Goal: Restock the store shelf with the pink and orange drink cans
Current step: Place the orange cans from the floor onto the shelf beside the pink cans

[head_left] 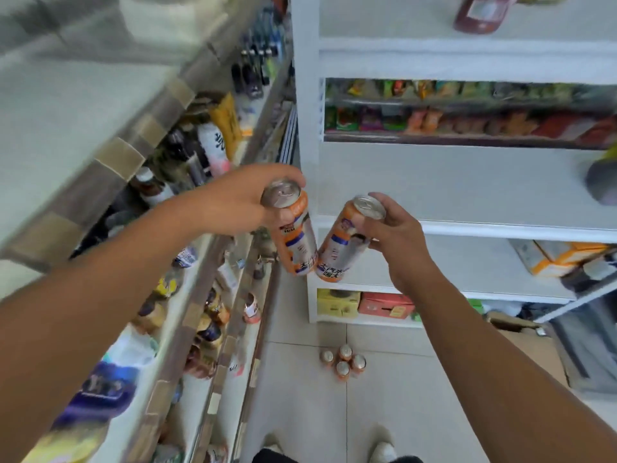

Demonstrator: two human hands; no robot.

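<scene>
My left hand (240,202) grips the top of an orange and white drink can (297,238), fingers curled round its rim. My right hand (397,235) holds a second orange can (337,248) the same way near its top. Both cans hang tilted in mid-air, their lower ends almost touching, in front of the white shelf unit (467,225). Several more orange cans (344,360) stand in a cluster on the tiled floor below. One similar can (251,308) stands on a low shelf of the left rack.
The left rack (187,315) holds bottles and cans on several tiers. The white unit ahead has bare middle shelves, snack packets (467,111) behind, and boxes (364,304) at the bottom. Cardboard boxes (561,259) sit at the right. My shoes show at the lower edge.
</scene>
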